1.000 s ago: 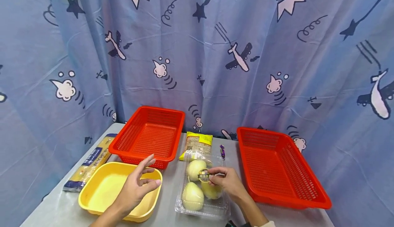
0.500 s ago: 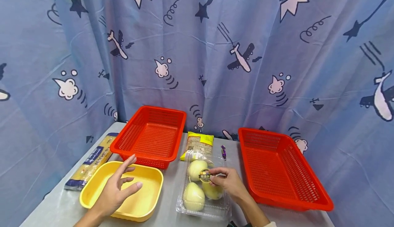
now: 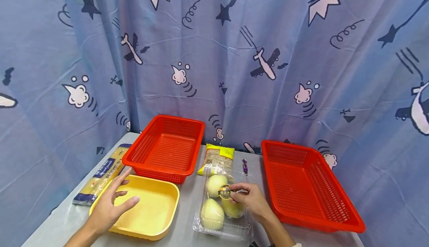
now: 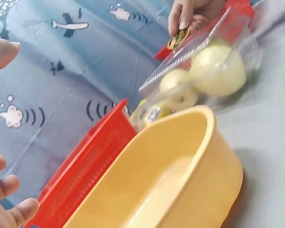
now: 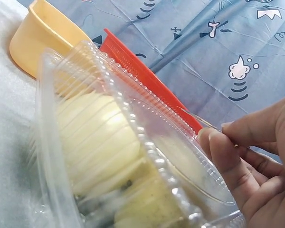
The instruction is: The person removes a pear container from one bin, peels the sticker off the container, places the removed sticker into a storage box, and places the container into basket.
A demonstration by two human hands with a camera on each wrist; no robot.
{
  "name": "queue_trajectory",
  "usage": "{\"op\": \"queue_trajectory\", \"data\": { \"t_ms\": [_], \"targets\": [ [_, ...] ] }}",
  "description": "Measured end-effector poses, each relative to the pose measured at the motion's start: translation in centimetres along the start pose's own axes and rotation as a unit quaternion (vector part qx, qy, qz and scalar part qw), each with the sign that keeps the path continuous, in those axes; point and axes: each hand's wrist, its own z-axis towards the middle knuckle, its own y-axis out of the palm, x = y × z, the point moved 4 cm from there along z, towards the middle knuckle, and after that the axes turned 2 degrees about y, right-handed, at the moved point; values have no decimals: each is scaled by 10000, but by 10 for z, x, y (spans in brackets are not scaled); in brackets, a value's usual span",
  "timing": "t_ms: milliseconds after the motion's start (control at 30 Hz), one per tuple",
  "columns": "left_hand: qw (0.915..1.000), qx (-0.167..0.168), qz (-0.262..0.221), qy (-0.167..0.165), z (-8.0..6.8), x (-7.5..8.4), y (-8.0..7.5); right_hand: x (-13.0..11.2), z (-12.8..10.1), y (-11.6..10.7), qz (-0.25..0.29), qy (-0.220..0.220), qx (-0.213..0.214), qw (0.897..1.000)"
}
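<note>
Lower left, the left hand rests relaxed, fingers straight, on the yellow tub's rim. Lower centre, the right hand pinches the lid of a clear box holding pears.

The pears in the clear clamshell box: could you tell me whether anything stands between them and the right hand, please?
Yes. The closed lid of the clear clamshell box covers the pears. The right hand rests on top of that lid, fingers pinching at its round label, so it touches plastic, not fruit.

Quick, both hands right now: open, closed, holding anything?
Left hand: open, fingers relaxed over the yellow tub's rim, holding nothing.
Right hand: pinching the clear pear box by its lid.
</note>
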Motion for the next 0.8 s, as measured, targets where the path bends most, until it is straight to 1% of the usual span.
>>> {"op": "queue_trajectory", "data": {
  "t_ms": [67,200,300,367,467,567,667,800],
  "targets": [
    [9999,12,143,-44,-1,-4,-4,0,0,0,-18,13,10,10000],
    [9990,30,435,46,-2,-11,-12,1,0,0,-50,42,29,10000],
    [9977,5,679,-37,-2,-18,-18,1,0,0,-47,56,30,10000],
    [9965,-36,819,-162,-3,-22,-22,1,0,0,-42,53,28,10000],
    [9956,-76,898,-258,-4,-30,-28,2,0,0,-14,54,1,10000],
    [9963,5,855,-104,-7,-37,-33,1,0,0,1,43,-37,10000],
    [9965,103,814,178,-9,-43,-38,2,0,-1,-14,74,-27,10000],
    [9948,98,946,376,-12,-51,-40,3,1,0,-16,128,56,9999]
  ]
}}
